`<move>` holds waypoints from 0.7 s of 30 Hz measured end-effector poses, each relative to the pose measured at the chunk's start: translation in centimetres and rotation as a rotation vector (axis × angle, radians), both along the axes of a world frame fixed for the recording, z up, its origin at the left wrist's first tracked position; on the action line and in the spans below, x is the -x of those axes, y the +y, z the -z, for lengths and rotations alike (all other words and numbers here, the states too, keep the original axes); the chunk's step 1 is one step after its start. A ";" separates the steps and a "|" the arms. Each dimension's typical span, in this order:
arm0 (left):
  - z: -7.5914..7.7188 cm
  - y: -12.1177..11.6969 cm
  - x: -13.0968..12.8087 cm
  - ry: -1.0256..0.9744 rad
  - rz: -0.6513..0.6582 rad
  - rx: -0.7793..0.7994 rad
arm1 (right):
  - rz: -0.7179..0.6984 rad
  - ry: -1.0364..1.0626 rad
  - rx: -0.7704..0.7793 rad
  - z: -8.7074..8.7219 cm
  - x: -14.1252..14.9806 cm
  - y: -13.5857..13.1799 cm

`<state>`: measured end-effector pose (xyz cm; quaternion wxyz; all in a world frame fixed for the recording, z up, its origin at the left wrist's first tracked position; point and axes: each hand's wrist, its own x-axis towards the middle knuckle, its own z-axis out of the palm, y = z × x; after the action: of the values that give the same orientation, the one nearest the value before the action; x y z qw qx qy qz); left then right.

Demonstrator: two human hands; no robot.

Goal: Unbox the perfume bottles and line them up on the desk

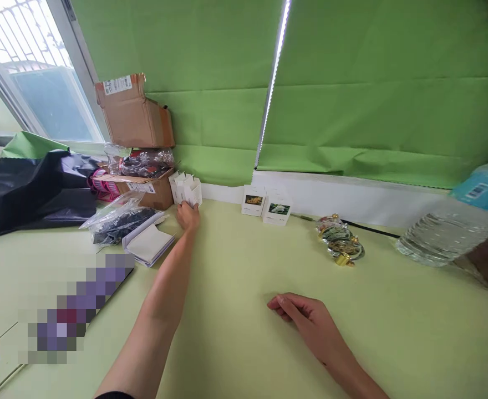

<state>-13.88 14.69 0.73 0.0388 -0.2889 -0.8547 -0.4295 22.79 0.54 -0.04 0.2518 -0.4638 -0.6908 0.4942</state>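
Note:
My left hand (188, 216) is stretched out to the far left of the table, its fingers closed around the lower front of a small white box (192, 191). That box stands in a tight group of similar white boxes with raised flaps, against a brown carton. My right hand (304, 315) rests on the table at the front right. Its fingers are curled together, and nothing shows in them. Beyond it stand white boxes with a yellow flower picture (253, 200) and others with a white flower picture (276, 209).
A pile of shiny round metallic pieces (340, 239) lies right of the flower boxes. At far right is a wrapped clear bottle (439, 238). On the left are an open white box (148, 244), a plastic bag of black items (123, 224), stacked cartons (133, 116) and black sheeting (40, 194).

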 end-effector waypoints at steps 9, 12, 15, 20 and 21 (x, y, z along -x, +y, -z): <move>0.4 2.3 2.0 -0.087 -0.064 0.019 | 0.048 -0.037 0.010 0.6 0.2 0.0; 0.3 2.2 1.9 -0.079 -0.079 -0.014 | 0.036 -0.054 0.001 0.7 0.2 0.0; -0.2 1.4 1.6 -0.044 -0.082 -0.068 | 0.023 -0.059 0.003 0.6 0.3 0.1; -0.9 -0.7 -1.0 0.094 0.072 -0.174 | 0.001 0.010 -0.002 0.0 0.8 0.0; -0.8 -1.2 -1.8 0.123 0.135 -0.192 | 0.005 0.028 -0.009 -0.1 0.9 -0.1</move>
<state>-12.09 13.48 1.57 0.0895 -0.3663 -0.7844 -0.4925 21.91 0.42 0.06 0.2648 -0.4573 -0.6883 0.4970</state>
